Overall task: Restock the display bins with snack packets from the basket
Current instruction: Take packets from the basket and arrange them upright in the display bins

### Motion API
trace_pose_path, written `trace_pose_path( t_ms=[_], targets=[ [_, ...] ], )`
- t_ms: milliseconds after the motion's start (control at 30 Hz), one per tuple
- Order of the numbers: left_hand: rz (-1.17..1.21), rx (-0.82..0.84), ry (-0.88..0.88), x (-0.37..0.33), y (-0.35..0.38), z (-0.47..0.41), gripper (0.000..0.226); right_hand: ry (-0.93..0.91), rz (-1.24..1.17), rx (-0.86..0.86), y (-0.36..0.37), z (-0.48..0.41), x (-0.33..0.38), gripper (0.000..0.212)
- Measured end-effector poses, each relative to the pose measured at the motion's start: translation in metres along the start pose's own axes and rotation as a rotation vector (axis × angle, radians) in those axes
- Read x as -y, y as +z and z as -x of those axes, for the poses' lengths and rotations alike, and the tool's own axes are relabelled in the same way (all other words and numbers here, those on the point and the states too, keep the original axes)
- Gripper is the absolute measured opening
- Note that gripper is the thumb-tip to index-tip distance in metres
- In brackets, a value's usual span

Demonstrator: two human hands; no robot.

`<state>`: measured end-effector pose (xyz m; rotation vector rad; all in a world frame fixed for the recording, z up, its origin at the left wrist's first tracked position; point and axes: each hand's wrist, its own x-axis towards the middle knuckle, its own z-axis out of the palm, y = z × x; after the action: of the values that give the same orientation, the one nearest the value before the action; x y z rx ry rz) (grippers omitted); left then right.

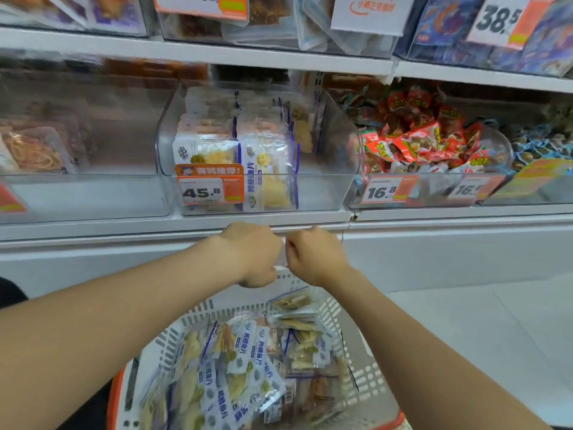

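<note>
1. The left hand and the right hand reach forward side by side, nearly touching, just under the front edge of the shelf and over the far rim of the basket.
2. Only the backs of both hands show. The fingers curl down and away from the camera, so I cannot tell whether either hand has hold of anything, or whether it touches the basket rim.
3. The basket is white slotted plastic with orange trim and sits low in front of the person. The snack packets lie in it in a loose heap: white and blue wrappers with clear windows showing pale yellow pieces.
4. Straight above the hands a clear display bin stands on the shelf. Packets of the same kind stand upright in two rows in its left part.
5. An orange price tag reading 45.8 sits on the bin's front.
6. The bin to the right holds red wrapped sweets. The bin to the left holds packets of orange-brown shreds.
</note>
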<state>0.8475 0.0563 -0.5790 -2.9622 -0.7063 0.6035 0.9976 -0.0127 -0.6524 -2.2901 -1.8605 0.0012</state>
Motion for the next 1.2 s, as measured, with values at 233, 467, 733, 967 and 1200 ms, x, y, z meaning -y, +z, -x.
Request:
trace_pose_path(
  t_ms=[233, 467, 733, 967, 1200],
  targets=[
    [0.013, 0.252, 0.091, 0.006, 0.045, -0.011, 0.033, 0.020, 0.295, 0.638, 0.074, 0.046, -0.026, 0.044],
    [-0.019, 0.261, 0.077, 0.009, 0.056, -0.024, 0.027, 0.002, 0.316, 0.729, 0.103, 0.041, -0.047, 0.047],
    [0.012, 0.283, 0.063, 0.012, 0.044, -0.019, 0.028, 0.068, 0.018, 0.632, 0.098, 0.019, -0.038, 0.032],
    [0.120, 0.325, 0.037, 0.018, 0.033, -0.004, 0.056, 0.187, -0.456, 0.417, 0.030, 0.005, -0.008, 0.028],
    [0.335, 0.436, 0.013, 0.015, 0.028, 0.014, 0.104, 0.782, -1.277, 0.287, -0.017, 0.007, 0.015, 0.020]
  ],
)
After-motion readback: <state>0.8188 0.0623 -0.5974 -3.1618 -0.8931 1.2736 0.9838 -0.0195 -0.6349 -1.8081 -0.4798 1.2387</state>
